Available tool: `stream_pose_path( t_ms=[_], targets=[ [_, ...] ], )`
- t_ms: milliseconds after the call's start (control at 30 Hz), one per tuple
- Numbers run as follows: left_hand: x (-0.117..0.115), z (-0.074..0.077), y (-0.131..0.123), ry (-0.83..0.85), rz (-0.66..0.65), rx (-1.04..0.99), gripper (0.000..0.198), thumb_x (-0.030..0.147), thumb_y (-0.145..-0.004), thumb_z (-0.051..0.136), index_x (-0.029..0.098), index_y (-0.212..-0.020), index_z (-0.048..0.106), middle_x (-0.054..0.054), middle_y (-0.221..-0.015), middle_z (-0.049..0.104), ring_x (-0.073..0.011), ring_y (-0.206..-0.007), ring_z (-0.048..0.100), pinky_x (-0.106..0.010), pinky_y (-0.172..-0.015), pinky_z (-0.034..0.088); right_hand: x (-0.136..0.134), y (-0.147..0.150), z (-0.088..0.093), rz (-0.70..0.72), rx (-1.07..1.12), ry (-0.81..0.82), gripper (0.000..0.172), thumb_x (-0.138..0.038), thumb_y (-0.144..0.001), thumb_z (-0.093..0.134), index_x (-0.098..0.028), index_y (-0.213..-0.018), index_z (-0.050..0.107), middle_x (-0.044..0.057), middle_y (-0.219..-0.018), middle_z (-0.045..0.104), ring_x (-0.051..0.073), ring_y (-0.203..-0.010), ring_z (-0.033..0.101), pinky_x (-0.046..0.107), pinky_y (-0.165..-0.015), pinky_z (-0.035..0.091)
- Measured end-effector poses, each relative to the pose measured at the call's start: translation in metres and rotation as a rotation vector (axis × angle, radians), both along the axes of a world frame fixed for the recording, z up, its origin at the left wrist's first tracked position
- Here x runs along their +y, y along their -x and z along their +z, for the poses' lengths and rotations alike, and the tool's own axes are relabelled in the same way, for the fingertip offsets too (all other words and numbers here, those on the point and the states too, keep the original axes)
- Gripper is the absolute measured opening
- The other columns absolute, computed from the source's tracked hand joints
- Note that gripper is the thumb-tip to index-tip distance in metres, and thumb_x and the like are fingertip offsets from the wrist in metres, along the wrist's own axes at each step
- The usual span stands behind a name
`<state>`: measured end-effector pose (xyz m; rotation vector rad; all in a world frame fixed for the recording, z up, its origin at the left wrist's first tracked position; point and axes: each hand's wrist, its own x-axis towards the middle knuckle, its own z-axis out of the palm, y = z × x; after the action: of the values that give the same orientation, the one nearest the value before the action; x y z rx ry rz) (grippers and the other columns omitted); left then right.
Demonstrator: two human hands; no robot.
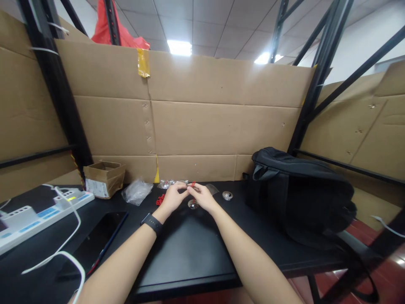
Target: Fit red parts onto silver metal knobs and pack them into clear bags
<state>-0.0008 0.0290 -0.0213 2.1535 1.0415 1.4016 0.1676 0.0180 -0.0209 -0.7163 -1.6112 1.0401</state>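
Over the far half of the black table, my left hand (174,197) and my right hand (203,198) meet with fingertips pinched together. A thin red cord (193,184) shows between and above the fingertips, and both hands seem to grip it. Just below them is a shiny round metal piece (193,204) with a bit of red at its top; whether it hangs or rests on the table I cannot tell. A heap of red cords (160,200) lies left of my left hand. Another round metal piece (227,195) sits to the right of my right hand.
Clear plastic bags (137,192) and a small open cardboard box (105,179) stand at the back left. A white power strip (41,217) with cables and a dark tablet (99,240) lie nearer left. A black backpack (303,198) fills the right side; cardboard walls (196,126) enclose the table.
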Motion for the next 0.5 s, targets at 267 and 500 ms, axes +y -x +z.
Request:
stream_pose_path(
  t_ms=[267,500],
  targets=[
    [-0.005,0.008,0.001,-0.026,0.122,0.071,0.019,0.036,-0.083,0.065,0.02,-0.082,0.077,-0.008,-0.1,0.07,-0.0222,-0.096,0.065,-0.037,-0.093,0.049,0.004,0.0,-0.004,-0.127,-0.078,-0.071,0.035,-0.046,-0.08,0.071,-0.02,-0.102,0.062,0.006,-0.098,0.071,0.019,-0.094,0.068,0.035,-0.09,0.051],
    [-0.011,0.033,0.047,-0.032,0.455,0.444,0.018,0.042,-0.082,0.067,0.029,-0.081,0.079,-0.005,-0.107,0.07,-0.0291,-0.11,0.057,-0.044,-0.093,0.041,0.003,-0.012,0.006,-0.334,-0.216,-0.11,0.035,-0.049,-0.088,0.06,-0.022,-0.11,0.059,0.006,-0.102,0.071,0.019,-0.094,0.067,0.033,-0.088,0.05]
  ],
)
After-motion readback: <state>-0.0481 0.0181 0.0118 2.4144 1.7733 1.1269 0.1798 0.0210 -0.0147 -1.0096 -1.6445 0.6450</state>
